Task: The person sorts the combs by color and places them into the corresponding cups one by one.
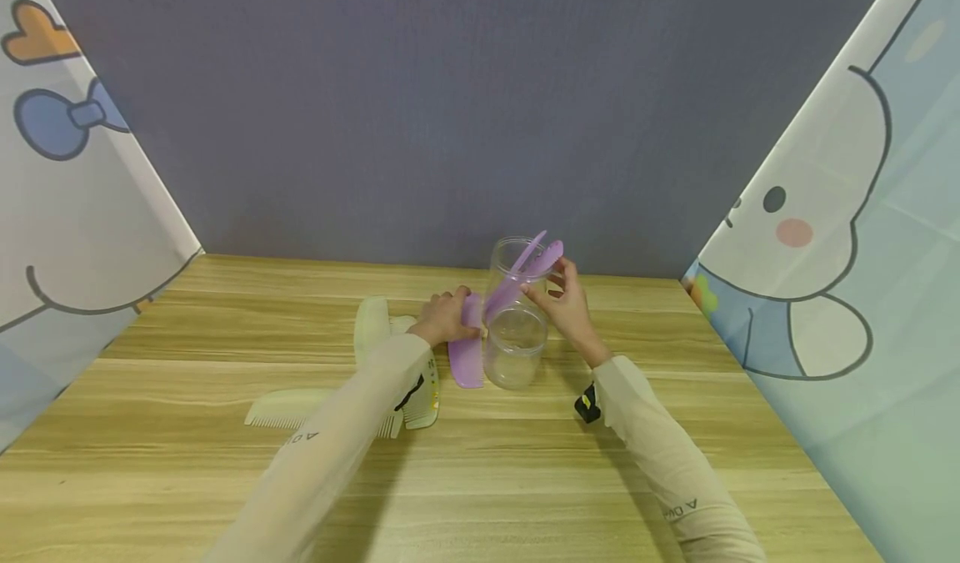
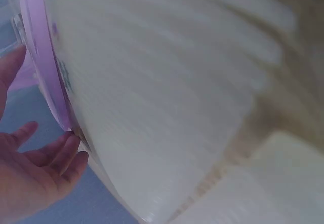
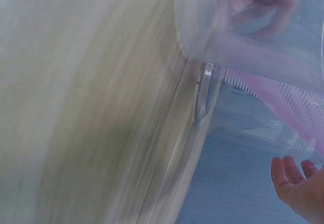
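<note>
In the head view, my left hand is at a purple comb lying flat on the table, its fingers at the comb's far end and its thumb over one edge. The left wrist view shows the comb edge-on, with those fingertips touching its end and the thumb spread apart. A clear jar stands at the back with purple combs leaning in it, their tips above the rim. My right hand holds this jar near the rim, thumb in front. In the right wrist view, comb teeth show through clear plastic.
A second clear jar stands in front of the first. Several cream combs lie overlapping at the left, partly hidden by my left sleeve. A grey wall rises behind the wooden table. Printed panels flank both sides.
</note>
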Demonstrator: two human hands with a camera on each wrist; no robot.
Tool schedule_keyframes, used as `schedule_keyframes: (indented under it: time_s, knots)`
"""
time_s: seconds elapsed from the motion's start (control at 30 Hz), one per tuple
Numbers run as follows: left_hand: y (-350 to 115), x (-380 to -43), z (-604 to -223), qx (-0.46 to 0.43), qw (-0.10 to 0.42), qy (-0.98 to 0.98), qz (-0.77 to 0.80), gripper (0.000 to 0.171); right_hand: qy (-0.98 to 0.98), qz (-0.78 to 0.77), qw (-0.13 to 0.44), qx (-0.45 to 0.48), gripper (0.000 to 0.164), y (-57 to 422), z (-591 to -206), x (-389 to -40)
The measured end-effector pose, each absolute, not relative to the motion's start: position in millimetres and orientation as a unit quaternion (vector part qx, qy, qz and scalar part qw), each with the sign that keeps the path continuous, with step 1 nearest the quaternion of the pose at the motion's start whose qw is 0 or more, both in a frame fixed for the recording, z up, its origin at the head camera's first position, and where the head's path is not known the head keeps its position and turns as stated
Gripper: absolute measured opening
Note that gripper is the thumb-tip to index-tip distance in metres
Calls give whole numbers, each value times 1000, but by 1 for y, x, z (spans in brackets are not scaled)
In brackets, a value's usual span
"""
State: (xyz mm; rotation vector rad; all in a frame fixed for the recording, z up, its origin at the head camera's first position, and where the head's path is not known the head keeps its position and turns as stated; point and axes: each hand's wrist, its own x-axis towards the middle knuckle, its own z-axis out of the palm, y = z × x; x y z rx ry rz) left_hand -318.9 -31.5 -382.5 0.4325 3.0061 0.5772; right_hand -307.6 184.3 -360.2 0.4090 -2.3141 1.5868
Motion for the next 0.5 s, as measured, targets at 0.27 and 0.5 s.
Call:
schedule_keyframes:
  time_s: [0.27, 0.5]
  knots:
    - [-29, -330, -395, 137, 10, 971, 196, 81, -799, 563, 146, 149, 71, 180, -347, -295]
    - [-25, -317, -384, 120, 20, 963, 240, 73, -806, 552, 157, 146, 73, 185, -363, -310]
